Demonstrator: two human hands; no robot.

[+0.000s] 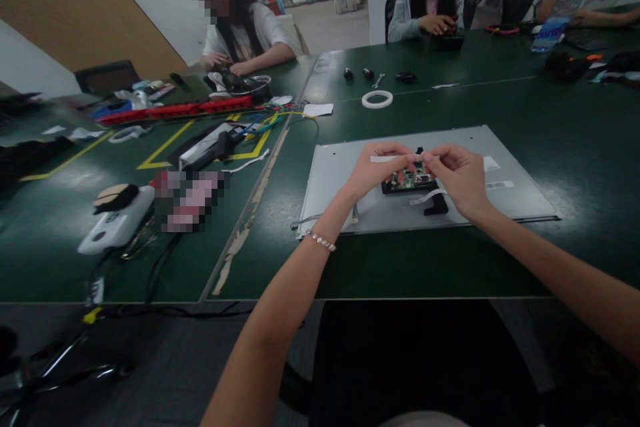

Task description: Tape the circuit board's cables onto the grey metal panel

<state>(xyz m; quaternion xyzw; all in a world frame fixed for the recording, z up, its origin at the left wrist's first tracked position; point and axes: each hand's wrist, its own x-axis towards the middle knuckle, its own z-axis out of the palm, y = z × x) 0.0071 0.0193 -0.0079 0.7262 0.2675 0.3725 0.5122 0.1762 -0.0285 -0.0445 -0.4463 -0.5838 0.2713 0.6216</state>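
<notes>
My left hand and my right hand meet over a green circuit board in a black housing. The fingertips of both are pinched together. A thin white strip runs through my left fingers toward my right fingertips; whether it is tape or flat cable cannot be made out. Beneath lies a flat light-grey panel, and the board rests on its middle, partly hidden by my hands. Below my right hand are a white flat cable and a black bracket-like piece.
Beyond the panel lie a roll of white tape, a small wrench and small black parts. To the left are a white power bank-like device, a phone and cables. Several people sit across the green table.
</notes>
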